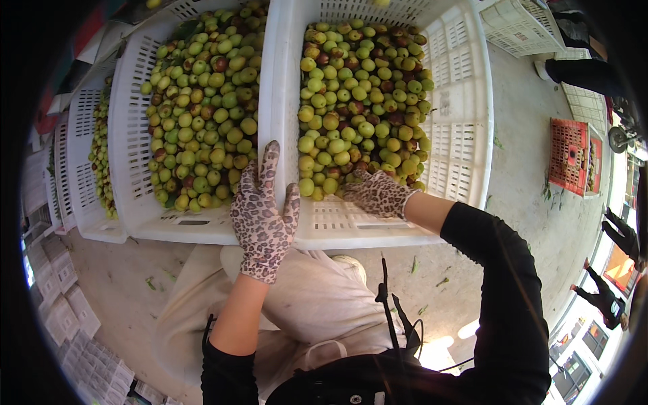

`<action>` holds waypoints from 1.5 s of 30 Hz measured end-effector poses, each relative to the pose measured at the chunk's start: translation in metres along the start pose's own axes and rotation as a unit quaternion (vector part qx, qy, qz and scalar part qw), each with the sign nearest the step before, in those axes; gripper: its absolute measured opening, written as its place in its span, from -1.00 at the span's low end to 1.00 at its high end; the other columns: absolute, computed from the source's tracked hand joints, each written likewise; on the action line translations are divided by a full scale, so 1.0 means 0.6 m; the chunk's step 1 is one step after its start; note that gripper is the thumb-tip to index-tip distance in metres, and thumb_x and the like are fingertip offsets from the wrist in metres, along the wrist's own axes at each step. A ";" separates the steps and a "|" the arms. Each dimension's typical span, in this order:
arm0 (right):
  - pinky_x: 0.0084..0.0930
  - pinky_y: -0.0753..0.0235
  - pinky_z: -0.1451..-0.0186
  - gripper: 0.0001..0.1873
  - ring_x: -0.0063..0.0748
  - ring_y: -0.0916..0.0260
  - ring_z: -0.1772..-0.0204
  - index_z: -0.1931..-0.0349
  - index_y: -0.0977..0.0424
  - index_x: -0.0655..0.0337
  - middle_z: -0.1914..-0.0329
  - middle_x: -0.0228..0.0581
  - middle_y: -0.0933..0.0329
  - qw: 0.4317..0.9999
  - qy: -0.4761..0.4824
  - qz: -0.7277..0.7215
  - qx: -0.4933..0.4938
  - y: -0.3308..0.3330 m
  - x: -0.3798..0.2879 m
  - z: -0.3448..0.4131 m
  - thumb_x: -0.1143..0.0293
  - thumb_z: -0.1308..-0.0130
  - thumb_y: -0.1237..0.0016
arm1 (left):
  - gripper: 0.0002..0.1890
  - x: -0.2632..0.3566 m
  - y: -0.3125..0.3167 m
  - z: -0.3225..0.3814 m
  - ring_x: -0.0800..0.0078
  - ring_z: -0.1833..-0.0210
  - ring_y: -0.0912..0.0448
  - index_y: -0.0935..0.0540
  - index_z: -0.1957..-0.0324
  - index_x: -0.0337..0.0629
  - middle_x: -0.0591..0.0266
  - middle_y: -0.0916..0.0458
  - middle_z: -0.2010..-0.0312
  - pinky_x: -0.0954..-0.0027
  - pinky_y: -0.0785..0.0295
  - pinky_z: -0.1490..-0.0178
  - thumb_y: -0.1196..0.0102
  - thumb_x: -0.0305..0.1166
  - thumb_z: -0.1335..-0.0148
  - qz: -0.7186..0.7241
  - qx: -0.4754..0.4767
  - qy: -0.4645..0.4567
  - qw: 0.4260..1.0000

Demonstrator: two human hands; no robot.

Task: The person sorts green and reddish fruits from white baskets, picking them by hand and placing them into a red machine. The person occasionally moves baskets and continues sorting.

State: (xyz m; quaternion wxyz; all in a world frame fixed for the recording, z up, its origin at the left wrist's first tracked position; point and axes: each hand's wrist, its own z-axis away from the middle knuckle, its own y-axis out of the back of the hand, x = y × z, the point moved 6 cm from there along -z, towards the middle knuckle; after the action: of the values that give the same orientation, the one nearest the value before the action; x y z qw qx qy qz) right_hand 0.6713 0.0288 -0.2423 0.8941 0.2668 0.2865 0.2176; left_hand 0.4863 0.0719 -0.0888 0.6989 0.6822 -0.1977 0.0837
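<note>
Two white slatted plastic crates stand side by side before me, each holding green jujubes with reddish-brown patches. My left hand, in a leopard-print glove, lies over the rims where the crates meet. Its fingers are spread, with some reaching over the jujubes of the left crate. Inside the right crate, my right hand wears a matching glove and touches the near edge of the jujubes. It is slightly blurred, and its fingertips are partly hidden, so I cannot see whether it grips a fruit.
Another white crate with jujubes stands further left. A red crate sits on the concrete floor at right, with scattered leaves about. Another person's leg shows at upper right, near a white crate. Stacked bundles lie at lower left.
</note>
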 end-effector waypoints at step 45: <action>-0.39 -0.44 -0.28 -0.58 -0.28 -0.43 -0.18 -0.16 -0.38 0.28 -0.13 -0.08 -0.46 0.826 0.063 -0.352 0.435 0.250 0.032 0.173 0.20 -0.44 0.13 | -0.62 0.066 0.006 -0.033 0.32 0.03 -0.50 -0.41 -0.18 -0.21 0.05 -0.48 -0.07 0.41 -0.48 0.06 0.15 -0.25 -0.43 0.449 0.078 -0.031 0.889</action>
State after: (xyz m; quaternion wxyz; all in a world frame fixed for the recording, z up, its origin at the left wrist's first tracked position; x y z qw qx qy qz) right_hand 0.7154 0.1171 -0.0879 0.6812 0.4946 0.4821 -0.2427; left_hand 0.5239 0.0854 -0.0698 0.5245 0.5753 -0.4975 0.3826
